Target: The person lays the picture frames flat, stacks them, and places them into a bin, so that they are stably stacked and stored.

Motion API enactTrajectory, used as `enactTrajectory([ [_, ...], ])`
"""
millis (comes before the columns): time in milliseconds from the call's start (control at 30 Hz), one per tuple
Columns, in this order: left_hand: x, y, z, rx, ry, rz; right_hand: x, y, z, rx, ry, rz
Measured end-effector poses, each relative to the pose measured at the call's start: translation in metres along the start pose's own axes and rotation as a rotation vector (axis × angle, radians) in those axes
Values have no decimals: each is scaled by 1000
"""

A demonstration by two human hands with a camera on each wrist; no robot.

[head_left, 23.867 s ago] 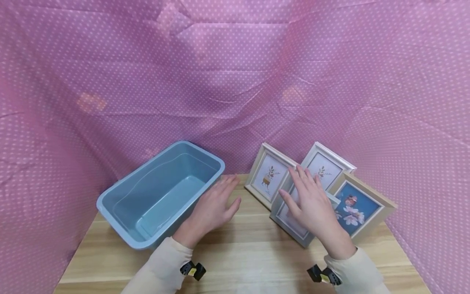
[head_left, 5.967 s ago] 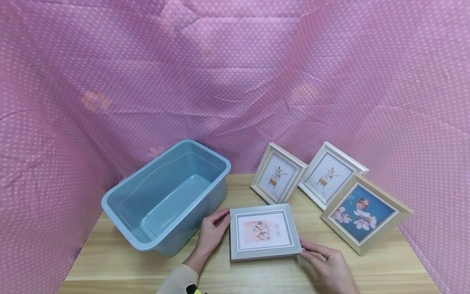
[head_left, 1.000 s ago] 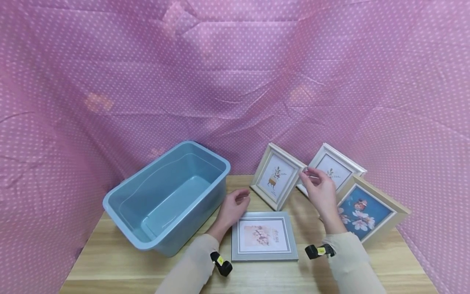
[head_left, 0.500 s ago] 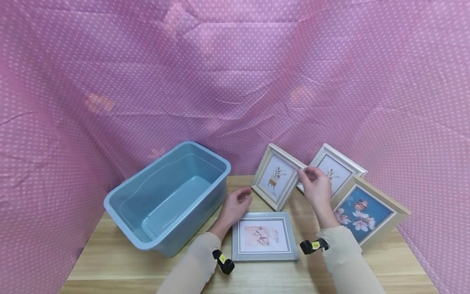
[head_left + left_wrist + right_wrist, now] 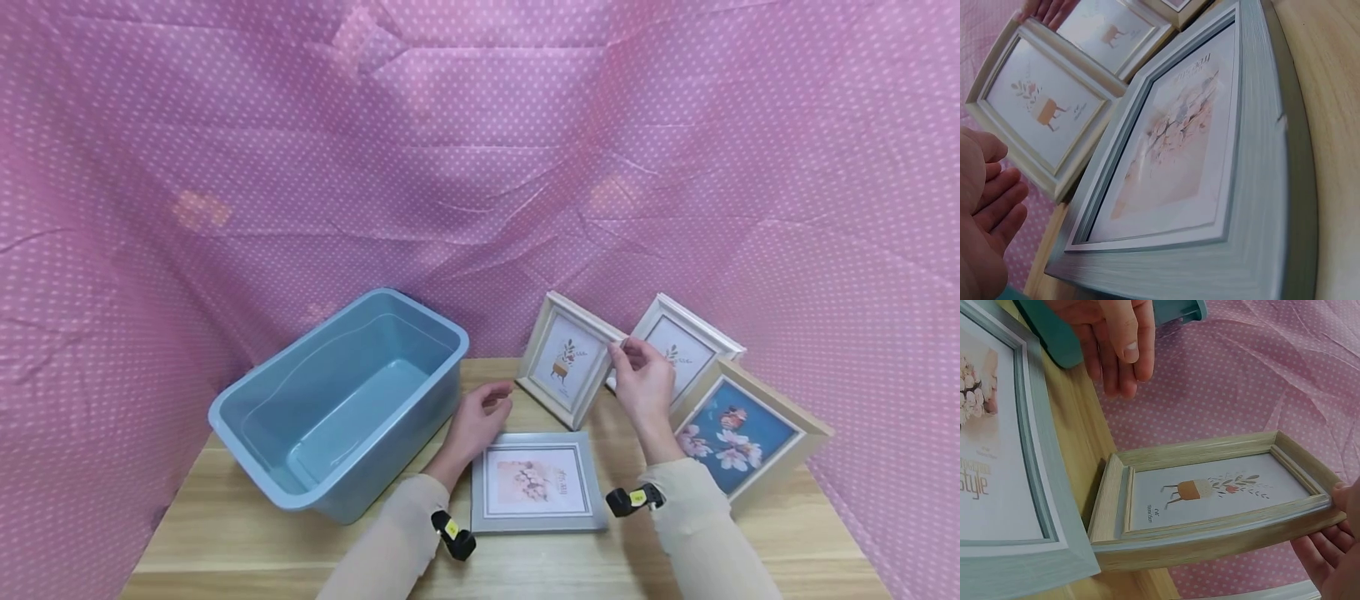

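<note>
My right hand [image 5: 647,385] pinches the right edge of a cream picture frame [image 5: 564,360], which stands tilted on the table; the right wrist view shows the thumb on its front edge and fingers [image 5: 1329,547] behind. My left hand [image 5: 476,423] hovers near that frame's lower left corner, fingers loosely bent, holding nothing; the left wrist view shows a gap between hand and frame. A grey-green picture frame [image 5: 540,525] with a pink flower print lies flat in front, under and beside my left wrist.
A blue plastic tub [image 5: 450,400] stands on the left of the wooden table [image 5: 225,542]. Behind my right hand stands a white picture frame [image 5: 705,321]. A beige frame with a blue flower picture [image 5: 735,437] leans at the right. Pink dotted cloth [image 5: 480,167] hangs behind.
The grey-green frame, stood up at first and later held between both hands, now lies flat. My right hand has gone to the cream frame, which has turned slightly; my left hand barely moved this last second.
</note>
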State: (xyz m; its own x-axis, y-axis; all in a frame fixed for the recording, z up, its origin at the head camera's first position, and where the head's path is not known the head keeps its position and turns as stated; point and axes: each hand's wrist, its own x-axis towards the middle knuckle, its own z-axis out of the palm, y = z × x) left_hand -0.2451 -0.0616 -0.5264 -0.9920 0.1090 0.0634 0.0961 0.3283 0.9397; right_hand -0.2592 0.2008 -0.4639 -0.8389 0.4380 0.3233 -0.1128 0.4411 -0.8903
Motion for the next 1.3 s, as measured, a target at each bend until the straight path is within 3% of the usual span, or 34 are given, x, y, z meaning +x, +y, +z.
enactTrajectory([
  [400,0,-1,1,21,2,5,6,-11,-12,43,67,-33],
  [700,0,1,-1,31,1,-26,8,-24,-19,48,33,-61],
  [967,2,2,-1,7,20,-12,10,-29,-21,48,30,-69],
  [1133,4,3,-1,12,16,-45,10,-33,-22,50,26,-66],
  [1300,4,4,-2,2,10,-26,10,-36,-22,61,14,-83],
])
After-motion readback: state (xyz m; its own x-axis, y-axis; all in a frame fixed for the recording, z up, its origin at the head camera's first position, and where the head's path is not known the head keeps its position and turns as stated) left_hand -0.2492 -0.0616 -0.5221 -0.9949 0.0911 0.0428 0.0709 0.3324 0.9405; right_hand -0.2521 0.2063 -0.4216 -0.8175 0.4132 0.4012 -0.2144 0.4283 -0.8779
